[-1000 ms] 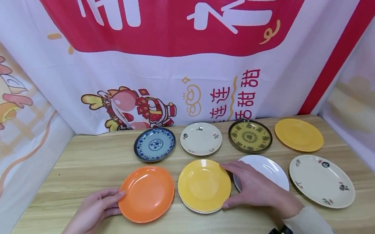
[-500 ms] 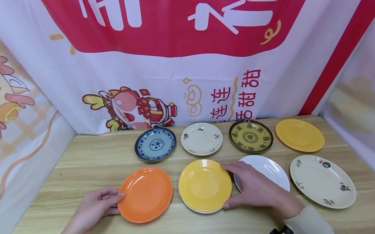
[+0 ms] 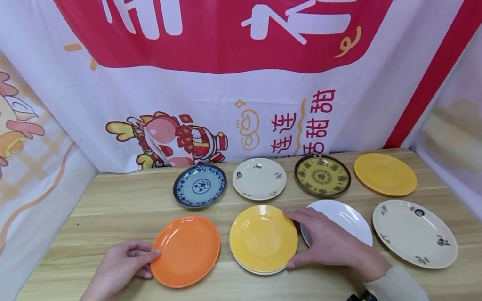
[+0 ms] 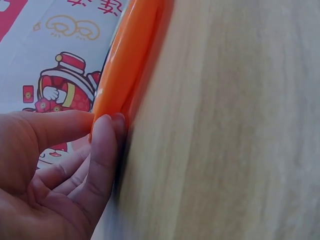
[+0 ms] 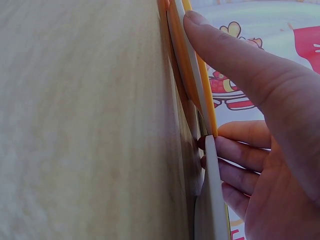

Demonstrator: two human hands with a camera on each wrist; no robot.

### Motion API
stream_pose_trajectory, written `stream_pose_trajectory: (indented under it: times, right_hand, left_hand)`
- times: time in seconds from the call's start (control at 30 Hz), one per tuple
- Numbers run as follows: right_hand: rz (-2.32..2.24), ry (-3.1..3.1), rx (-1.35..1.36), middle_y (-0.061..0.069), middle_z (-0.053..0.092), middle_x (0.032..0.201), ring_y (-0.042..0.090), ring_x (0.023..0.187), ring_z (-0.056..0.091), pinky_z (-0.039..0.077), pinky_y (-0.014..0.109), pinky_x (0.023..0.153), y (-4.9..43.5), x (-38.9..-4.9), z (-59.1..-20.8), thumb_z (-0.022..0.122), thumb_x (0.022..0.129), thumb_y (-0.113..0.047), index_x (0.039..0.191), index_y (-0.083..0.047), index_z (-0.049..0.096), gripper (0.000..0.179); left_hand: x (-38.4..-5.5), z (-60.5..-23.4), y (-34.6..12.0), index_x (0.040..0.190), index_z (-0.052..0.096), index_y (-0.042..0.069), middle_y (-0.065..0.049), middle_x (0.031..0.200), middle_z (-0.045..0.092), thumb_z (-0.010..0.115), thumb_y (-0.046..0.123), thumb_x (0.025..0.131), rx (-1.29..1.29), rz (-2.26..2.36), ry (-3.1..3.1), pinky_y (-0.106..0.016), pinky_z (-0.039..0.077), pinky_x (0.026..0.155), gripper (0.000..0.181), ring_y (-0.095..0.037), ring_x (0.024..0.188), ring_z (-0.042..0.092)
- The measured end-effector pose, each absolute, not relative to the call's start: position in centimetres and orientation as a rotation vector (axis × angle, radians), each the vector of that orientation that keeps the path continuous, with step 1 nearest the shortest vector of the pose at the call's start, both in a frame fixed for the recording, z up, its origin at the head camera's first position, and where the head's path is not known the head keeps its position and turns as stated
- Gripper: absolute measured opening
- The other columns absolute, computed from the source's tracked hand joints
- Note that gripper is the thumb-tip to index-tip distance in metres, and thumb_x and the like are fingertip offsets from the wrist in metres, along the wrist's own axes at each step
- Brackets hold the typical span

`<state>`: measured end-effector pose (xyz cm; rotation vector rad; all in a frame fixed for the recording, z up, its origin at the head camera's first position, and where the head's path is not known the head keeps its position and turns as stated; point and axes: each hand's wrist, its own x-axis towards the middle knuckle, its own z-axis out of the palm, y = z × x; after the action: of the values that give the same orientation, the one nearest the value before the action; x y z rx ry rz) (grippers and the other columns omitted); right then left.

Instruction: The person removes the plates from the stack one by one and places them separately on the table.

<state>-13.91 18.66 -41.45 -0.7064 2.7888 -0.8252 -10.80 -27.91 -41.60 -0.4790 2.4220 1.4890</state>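
My left hand pinches the left rim of a glossy orange plate, at the front left of the group. In the left wrist view, thumb and fingers meet on the rim of that orange plate, seen edge-on. Right of it lies a yellow plate with a pale edge showing below its rim. My right hand holds that yellow plate by its right side, thumb at the near edge and index finger at the far edge. The right wrist view has the thumb against the yellow rim, with fingertips partly hidden by plates.
Under my right hand a white plate is partly covered. A large cream plate lies farther right. Behind stand a blue patterned plate, a small white plate, an olive plate and another yellow plate, near a printed cloth backdrop.
The orange plate has shifted slightly left, away from the yellow plate, with my left hand pinching its rim. My right hand and the yellow plate have stayed in place.
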Motion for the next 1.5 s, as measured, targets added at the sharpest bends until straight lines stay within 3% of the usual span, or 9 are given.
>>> stream_pose_trajectory:
  times: [0.2,0.4,0.53,0.73,1.2,1.5]
  right_hand:
    - [-0.827,2.785,-0.705,0.008,0.059,0.156,0.033,0.146,0.054,0.045,0.06,0.123,18.6,-13.9,-41.4,0.092,0.066,-0.074,0.156,-0.011,0.055,0.116]
    - [-0.829,2.781,-0.703,0.009,0.059,0.156,0.033,0.146,0.054,0.045,0.06,0.123,18.6,-13.9,-41.3,0.092,0.066,-0.073,0.156,-0.011,0.055,0.115]
    - [-0.829,2.777,-0.698,0.008,0.058,0.157,0.033,0.147,0.053,0.045,0.06,0.123,18.6,-13.9,-41.3,0.092,0.066,-0.073,0.156,-0.011,0.055,0.116]
    - [-0.842,2.77,-0.701,0.008,0.058,0.158,0.033,0.148,0.053,0.045,0.06,0.123,18.7,-14.0,-41.3,0.092,0.066,-0.073,0.156,-0.011,0.055,0.115]
    - [-0.833,2.776,-0.672,0.009,0.057,0.159,0.035,0.149,0.051,0.043,0.062,0.124,18.6,-13.8,-41.3,0.093,0.066,-0.071,0.157,-0.012,0.055,0.115]
    - [-0.832,2.775,-0.678,0.01,0.057,0.159,0.036,0.149,0.051,0.043,0.062,0.124,18.6,-13.8,-41.4,0.094,0.067,-0.07,0.157,-0.011,0.055,0.115]
  left_hand:
    - [-10.6,-41.3,-28.3,0.123,0.067,-0.009,-0.005,0.085,0.077,0.078,0.021,0.1,-0.446,1.479,2.452,-0.031,0.066,0.067,0.039,-0.016,0.072,0.073]
    - [-11.2,-39.8,-29.5,0.133,0.061,-0.015,-0.007,0.096,0.079,0.066,0.018,0.107,-0.335,1.521,2.51,-0.03,0.068,0.072,0.042,-0.014,0.079,0.076]
    - [-11.8,-37.9,-29.4,0.136,0.06,-0.013,-0.007,0.1,0.08,0.065,0.026,0.109,-0.305,1.531,2.564,-0.029,0.068,0.076,0.048,-0.013,0.083,0.077]
    - [-12.2,-36.2,-26.6,0.135,0.063,-0.01,-0.01,0.101,0.08,0.067,0.027,0.108,-0.232,1.547,2.535,-0.032,0.069,0.077,0.046,-0.017,0.084,0.078]
    - [-11.7,-37.1,-17.7,0.12,0.071,-0.006,-0.014,0.093,0.077,0.071,0.018,0.105,-0.068,1.734,2.299,-0.032,0.068,0.073,0.029,-0.024,0.08,0.076]
    - [-14.2,-37.6,-14.9,0.122,0.074,-0.001,-0.013,0.096,0.078,0.071,0.015,0.104,-0.046,1.601,2.38,-0.032,0.068,0.076,0.024,-0.02,0.08,0.075]
